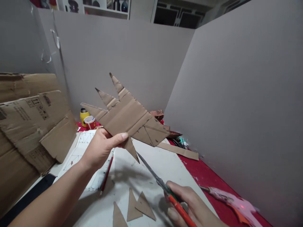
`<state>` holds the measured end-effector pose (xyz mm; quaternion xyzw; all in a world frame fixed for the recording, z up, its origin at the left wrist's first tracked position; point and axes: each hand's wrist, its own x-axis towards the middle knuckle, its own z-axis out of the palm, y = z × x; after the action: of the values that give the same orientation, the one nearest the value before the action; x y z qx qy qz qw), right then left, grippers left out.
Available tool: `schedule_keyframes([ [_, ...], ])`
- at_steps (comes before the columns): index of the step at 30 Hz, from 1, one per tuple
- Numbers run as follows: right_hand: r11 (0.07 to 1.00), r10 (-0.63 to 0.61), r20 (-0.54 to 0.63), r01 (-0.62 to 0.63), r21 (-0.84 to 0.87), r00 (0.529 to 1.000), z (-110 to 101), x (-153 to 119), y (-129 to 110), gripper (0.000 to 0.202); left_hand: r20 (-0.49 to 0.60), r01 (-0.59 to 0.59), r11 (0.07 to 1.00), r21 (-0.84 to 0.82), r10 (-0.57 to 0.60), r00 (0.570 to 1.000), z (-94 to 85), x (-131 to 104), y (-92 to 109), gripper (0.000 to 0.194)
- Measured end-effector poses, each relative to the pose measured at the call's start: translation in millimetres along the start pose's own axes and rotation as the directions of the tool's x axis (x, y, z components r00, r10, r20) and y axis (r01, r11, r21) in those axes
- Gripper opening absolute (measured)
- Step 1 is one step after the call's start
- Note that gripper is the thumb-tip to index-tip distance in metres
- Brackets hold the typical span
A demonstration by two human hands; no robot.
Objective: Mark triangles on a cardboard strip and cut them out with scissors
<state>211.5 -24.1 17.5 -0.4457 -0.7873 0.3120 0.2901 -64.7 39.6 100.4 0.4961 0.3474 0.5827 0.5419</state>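
Pinched between the thumb and fingers of my left hand (101,145) is a cardboard piece (127,110) with pointed spikes along its edge, held up over the work surface. Pencil lines cross its right end. Scissors (153,173) with red and green handles sit in my right hand (187,201), their blades looking closed and the tip near the piece's lowest spike. Whether the tip touches the cardboard I cannot tell. Below, several cut cardboard triangles (134,208) lie on the white board (163,160).
A red pencil (107,175) lies beside a sheet with drawn lines (82,142). Large cardboard sheets (26,119) lean at left. A yellow bottle (83,116) and a red-white cup (90,122) stand behind. At right, a pink glue gun (234,200) and a cardboard strip (182,151) rest near the grey partition (248,110).
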Motion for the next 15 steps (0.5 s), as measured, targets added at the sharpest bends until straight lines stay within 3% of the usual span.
schedule_keyframes([
  [7, 0.996, -0.021, 0.111, 0.031, -0.087, 0.994, 1, 12, -5, 0.025, -0.059, 0.016, 0.995, 0.099, -0.01, 0.998, 1.9, -3, -5, 0.025],
  [12, 0.996, 0.071, 0.098, -0.064, -0.069, 0.993, 3, 17, -6, 0.025, -0.083, -0.001, 0.986, 0.169, 0.015, 0.996, 5.7, -6, -10, 0.031],
  [15, 0.996, 0.076, 0.092, -0.072, -0.046, 0.993, 3, 18, -7, 0.027, -0.081, 0.014, 0.995, 0.102, -0.006, 0.997, 12.3, -8, -14, 0.025],
])
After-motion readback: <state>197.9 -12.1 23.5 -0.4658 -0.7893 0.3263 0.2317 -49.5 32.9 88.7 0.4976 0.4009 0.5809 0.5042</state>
